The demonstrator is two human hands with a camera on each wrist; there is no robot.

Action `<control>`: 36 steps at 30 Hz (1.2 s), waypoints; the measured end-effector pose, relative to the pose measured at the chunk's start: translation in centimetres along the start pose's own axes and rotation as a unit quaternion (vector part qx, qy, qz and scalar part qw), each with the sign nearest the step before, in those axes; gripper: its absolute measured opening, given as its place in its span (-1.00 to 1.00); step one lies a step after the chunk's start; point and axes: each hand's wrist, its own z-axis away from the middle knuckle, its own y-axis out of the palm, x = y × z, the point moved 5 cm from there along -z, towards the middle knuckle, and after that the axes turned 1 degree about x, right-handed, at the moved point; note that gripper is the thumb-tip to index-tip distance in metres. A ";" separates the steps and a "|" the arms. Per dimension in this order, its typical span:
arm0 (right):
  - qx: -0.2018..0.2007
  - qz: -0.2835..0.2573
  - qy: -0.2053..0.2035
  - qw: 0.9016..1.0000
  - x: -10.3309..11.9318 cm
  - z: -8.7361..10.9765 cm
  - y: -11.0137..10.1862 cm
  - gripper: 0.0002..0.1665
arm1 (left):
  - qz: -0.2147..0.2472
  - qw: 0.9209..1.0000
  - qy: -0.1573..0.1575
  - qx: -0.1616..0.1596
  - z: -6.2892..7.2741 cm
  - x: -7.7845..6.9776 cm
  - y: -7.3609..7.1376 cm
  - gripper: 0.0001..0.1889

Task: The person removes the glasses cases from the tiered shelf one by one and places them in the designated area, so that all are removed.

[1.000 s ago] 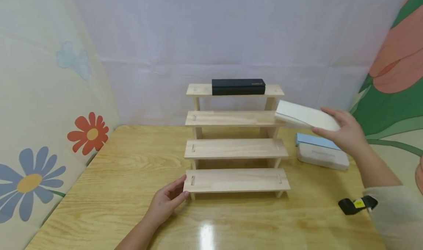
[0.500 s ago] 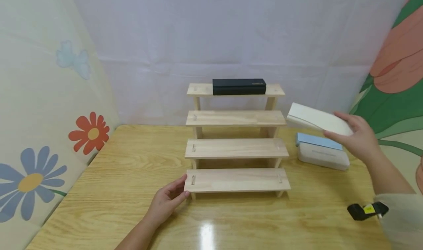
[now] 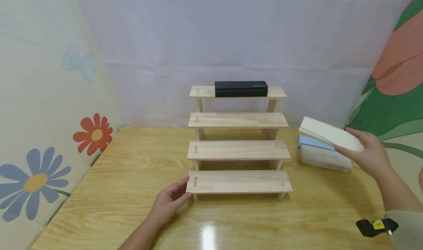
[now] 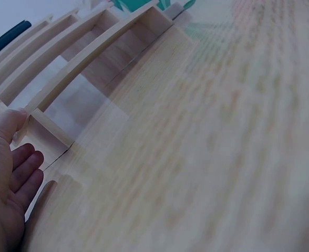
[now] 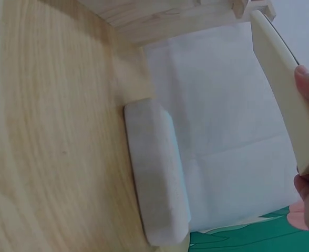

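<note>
In the head view a pale wooden stepped display stand [image 3: 239, 149] stands on the table. My left hand [image 3: 169, 200] holds the left end of its lowest shelf, thumb at the front corner and a finger at the back one; the left wrist view shows the thumb [image 4: 10, 123] against the shelf edge. On the right, my right hand [image 3: 370, 152] grips a long white glasses case [image 3: 330, 132] by its right end, tilted and raised. Below it on the table lie a light grey case [image 3: 325, 159] and a blue case [image 3: 314, 142], the blue one partly hidden.
A black glasses case [image 3: 241, 89] lies on the top shelf. Behind the wooden table [image 3: 145, 158] hangs a white cloth backdrop [image 3: 158, 44], with flower-printed panels [image 3: 36, 184] at both sides. A black strap with a yellow label [image 3: 377, 226] is at the right sleeve.
My right hand has carried the white case right and down, away from the stand and over the blue and grey cases. The left hand stays at the lowest shelf; the view has shifted slightly.
</note>
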 end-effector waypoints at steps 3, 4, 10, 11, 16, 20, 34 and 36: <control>-0.009 0.017 0.008 1.000 -0.7 0.6 0.3 -0.04 | 0.002 1.000 0.008 0.001 0.0 0.1 0.1 -0.44; -0.013 0.023 0.011 1.000 -0.9 0.7 0.4 -0.04 | 0.003 1.000 0.010 0.001 0.0 0.1 0.1 -0.44; -0.025 0.031 0.024 0.999 -2.3 1.7 0.8 -0.02 | 0.011 1.000 0.016 -0.006 0.0 0.2 0.4 -0.46; -0.024 0.031 0.025 0.999 -2.6 1.9 0.9 -0.02 | 0.012 1.000 0.019 -0.007 0.1 0.1 0.5 -0.46; -0.027 0.034 0.019 0.999 -3.6 2.7 1.0 -0.05 | 0.024 1.000 0.018 -0.008 0.0 0.1 0.9 -0.47; -0.034 0.038 0.010 0.999 -4.2 3.3 1.4 -0.08 | 0.024 1.000 0.014 -0.009 0.1 0.3 1.0 -0.47; -0.016 0.014 0.013 1.000 -5.5 4.0 3.7 -0.05 | -0.007 1.000 -0.007 -0.017 0.0 0.0 -0.1 -0.46; -0.019 0.018 0.010 1.000 -5.7 4.1 4.0 -0.05 | -0.008 1.000 -0.010 -0.015 0.0 0.0 -0.2 -0.46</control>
